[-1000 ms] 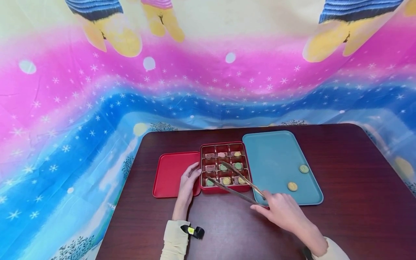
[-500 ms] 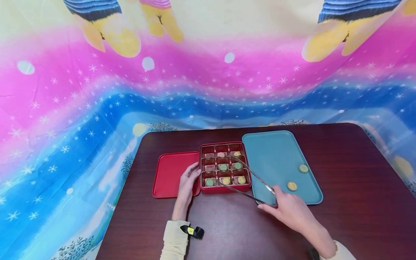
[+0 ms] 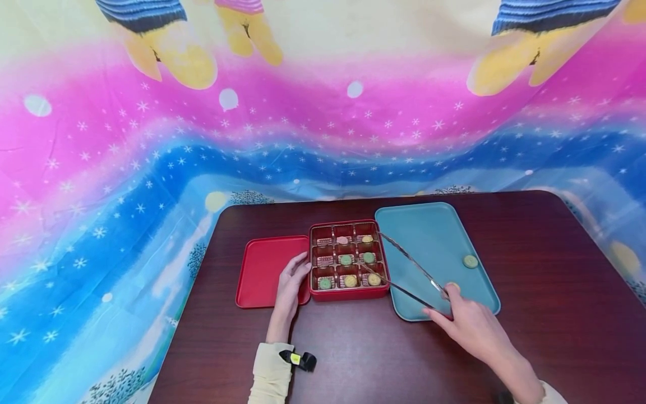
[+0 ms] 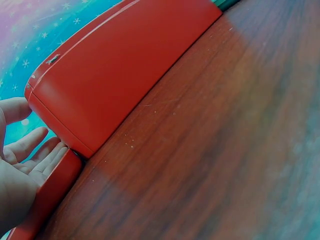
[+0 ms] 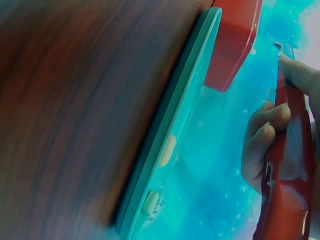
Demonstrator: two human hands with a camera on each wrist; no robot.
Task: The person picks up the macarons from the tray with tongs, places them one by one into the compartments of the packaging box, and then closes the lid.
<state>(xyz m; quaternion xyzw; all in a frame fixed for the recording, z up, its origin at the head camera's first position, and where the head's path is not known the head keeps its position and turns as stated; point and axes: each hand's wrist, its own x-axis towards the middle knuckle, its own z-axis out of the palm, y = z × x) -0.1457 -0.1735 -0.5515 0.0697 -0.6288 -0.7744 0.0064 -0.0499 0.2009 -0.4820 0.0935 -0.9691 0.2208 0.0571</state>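
Observation:
My right hand (image 3: 473, 326) grips a pair of tongs (image 5: 287, 205) by the red handle, over the near part of the teal tray (image 3: 429, 224). Their metal arms are spread, with nothing between the tips, and reach left to the right side of a red box (image 3: 348, 294). A gold divider splits the box into several compartments, most holding one small cookie: pink (image 3: 342, 240), green (image 3: 345, 260) or yellow (image 3: 350, 280). Two compartments on its left hold no cookie. My left hand (image 3: 289, 286) rests its fingers against the box's left wall, above the red lid (image 3: 264, 269).
On the tray lie a green cookie (image 3: 470, 261) and a yellow cookie (image 5: 167, 151), the latter mostly hidden behind my right hand in the head view. The dark wooden table (image 3: 353, 348) ends at a printed snowflake curtain (image 3: 328, 118).
My right hand has drawn the tongs back to the right, from over the box's compartments to its right edge and the tray. The left hand keeps its place.

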